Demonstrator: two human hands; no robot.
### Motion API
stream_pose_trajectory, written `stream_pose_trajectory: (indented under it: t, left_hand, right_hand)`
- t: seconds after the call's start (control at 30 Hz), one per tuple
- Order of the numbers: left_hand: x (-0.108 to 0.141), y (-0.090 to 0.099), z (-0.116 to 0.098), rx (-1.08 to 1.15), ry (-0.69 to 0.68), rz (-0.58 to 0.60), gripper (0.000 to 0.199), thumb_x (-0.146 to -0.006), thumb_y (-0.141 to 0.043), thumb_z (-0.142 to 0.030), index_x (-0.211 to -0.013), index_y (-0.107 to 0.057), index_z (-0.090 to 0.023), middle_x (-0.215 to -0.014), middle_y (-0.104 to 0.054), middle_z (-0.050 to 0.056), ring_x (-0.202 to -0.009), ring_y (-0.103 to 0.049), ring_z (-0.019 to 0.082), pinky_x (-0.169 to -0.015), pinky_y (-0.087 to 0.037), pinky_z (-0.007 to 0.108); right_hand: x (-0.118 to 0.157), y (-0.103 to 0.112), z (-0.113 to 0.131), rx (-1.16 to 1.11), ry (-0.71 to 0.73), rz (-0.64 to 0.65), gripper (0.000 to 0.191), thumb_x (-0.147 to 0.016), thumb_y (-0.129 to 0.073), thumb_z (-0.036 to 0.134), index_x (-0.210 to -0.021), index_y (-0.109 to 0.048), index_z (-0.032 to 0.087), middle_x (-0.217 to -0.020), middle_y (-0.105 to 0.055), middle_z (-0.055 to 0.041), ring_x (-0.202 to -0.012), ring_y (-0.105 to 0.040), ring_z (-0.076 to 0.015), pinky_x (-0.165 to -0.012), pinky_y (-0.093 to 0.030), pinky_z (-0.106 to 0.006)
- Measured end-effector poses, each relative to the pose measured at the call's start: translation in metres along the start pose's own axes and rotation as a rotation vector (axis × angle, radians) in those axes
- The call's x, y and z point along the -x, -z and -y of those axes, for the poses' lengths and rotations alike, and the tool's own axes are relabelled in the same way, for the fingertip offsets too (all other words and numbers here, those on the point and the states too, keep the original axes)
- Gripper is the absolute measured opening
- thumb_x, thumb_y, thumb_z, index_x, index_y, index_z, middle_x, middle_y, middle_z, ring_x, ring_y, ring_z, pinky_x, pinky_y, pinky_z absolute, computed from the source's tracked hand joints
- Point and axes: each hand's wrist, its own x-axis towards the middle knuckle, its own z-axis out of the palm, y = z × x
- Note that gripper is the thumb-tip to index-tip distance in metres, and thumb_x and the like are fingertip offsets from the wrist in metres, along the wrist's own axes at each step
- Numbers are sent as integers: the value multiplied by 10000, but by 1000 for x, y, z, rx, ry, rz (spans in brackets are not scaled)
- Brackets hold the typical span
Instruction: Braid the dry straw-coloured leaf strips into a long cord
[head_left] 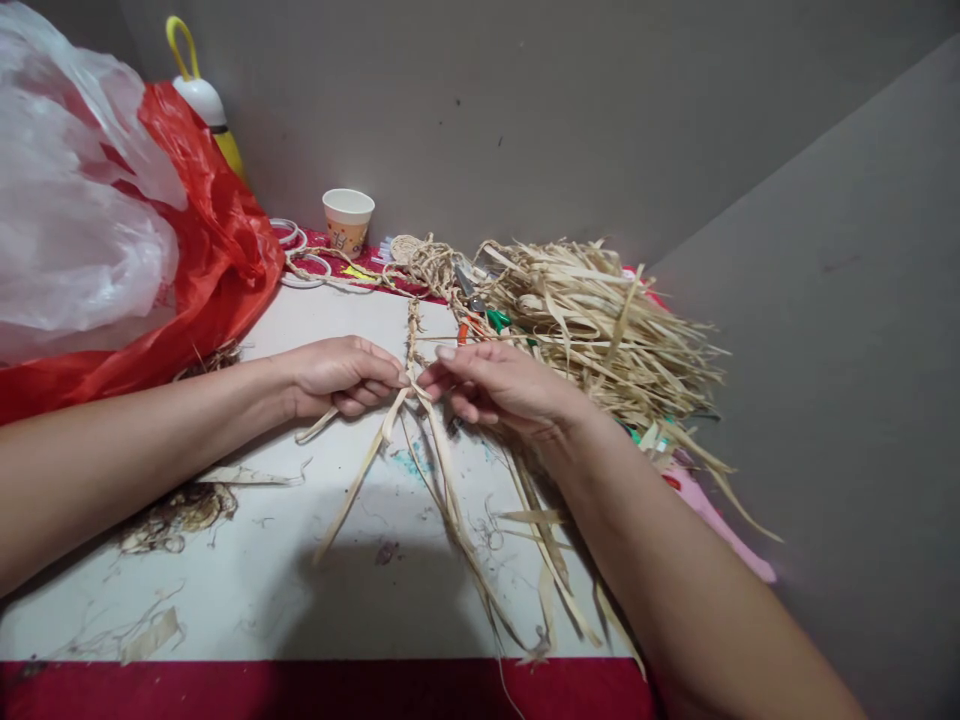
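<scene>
A braid of dried straw (412, 335) runs up from between my hands over the white board (300, 600). My left hand (349, 377) pinches the braid's lower end from the left, its fingers curled. On the right side, my right hand (487, 385) holds a straw strand between thumb and fingers, close to the left fingertips. Loose pale strands (442, 460) fan out below the fingers toward the board's front edge. One thin strand sticks out above the right thumb.
A big bundle of dried straw (615, 330) lies at the right, beside green-handled scissors (497, 320). A paper cup (349, 220), white rings (306, 270) and a yellow-white bottle (201, 100) stand or lie behind. Red and clear plastic bags (217, 240) fill the left.
</scene>
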Motion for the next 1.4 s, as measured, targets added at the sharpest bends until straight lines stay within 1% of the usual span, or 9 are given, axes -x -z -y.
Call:
stream_pose_trajectory:
  t: [0.13,0.2,0.3,0.43,0.7,0.87,1.13,1.23,1.4]
  left_hand:
    - [0,-1,2,-58,-22,-28,173,-744,-605,-149,-591,-526,-132,-456,-253,-93,-378,-164,14,-342,-118,148]
    - [0,-1,3,-88,-33,-45,163,-748,-599,-154,-598,-538,-132,-443,-266,-91,-373,-171,17,-342,-124,155]
    - [0,-2,3,-138,-64,-66,175,-756,-605,-180,-599,-539,-138,-427,-287,-88,-365,-189,20,-344,-140,162]
    - [1,-4,2,-237,-112,-69,178,-741,-633,-204,-602,-544,-138,-433,-315,-85,-366,-217,17,-357,-163,163]
    - [4,-6,-2,-397,-103,-59,135,-753,-603,-231,-659,-574,-139,-489,-368,-70,-383,-244,27,-372,-166,179]
    - [10,-11,-8,-649,-136,-210,200,-753,-564,-248,-579,-542,-152,-460,-372,-64,-392,-267,43,-393,-182,197]
    - [25,-39,1,-1226,-435,-594,179,-756,-504,-206,-653,-639,-147,-550,-548,1,-524,-408,103,-517,-265,231]
    - [27,-46,6,-1386,-476,-650,189,-787,-510,-262,-691,-634,-157,-585,-578,22,-540,-438,120,-540,-281,246]
    - [30,-52,10,-1658,-475,-668,196,-828,-464,-271,-788,-622,-162,-678,-634,47,-597,-545,151,-553,-323,254]
  right_hand:
    - [-2,-18,-8,62,0,136,360,-802,-625,454,-738,-614,99,-551,-587,-3,-366,-399,-23,-322,-240,-141]
    - [-3,-22,-11,12,-40,153,347,-779,-660,437,-698,-568,113,-454,-461,56,-369,-350,-19,-340,-249,-126]
    - [-6,-22,-12,-124,-120,180,381,-736,-710,415,-636,-461,144,-440,-349,94,-369,-281,-10,-338,-225,-110]
    - [-9,-18,-13,-221,-143,204,360,-766,-681,351,-616,-416,160,-453,-354,82,-365,-278,-19,-327,-224,-118]
    - [-9,-20,-14,-194,-118,143,259,-760,-557,176,-545,-415,159,-408,-388,53,-329,-299,-33,-317,-237,-137]
    - [-9,-26,-14,-124,-92,73,237,-724,-517,154,-508,-418,167,-372,-393,53,-299,-304,-42,-312,-251,-155]
    - [-6,-33,-10,-128,-62,-23,198,-730,-503,158,-539,-544,126,-323,-374,60,-263,-285,-38,-288,-226,-149]
    - [-4,-34,-9,-184,-56,-21,190,-736,-513,142,-548,-536,124,-330,-350,71,-267,-253,-24,-287,-197,-134]
    - [-3,-34,-10,-275,-62,14,309,-745,-593,156,-514,-388,164,-363,-315,90,-288,-214,-8,-290,-171,-123]
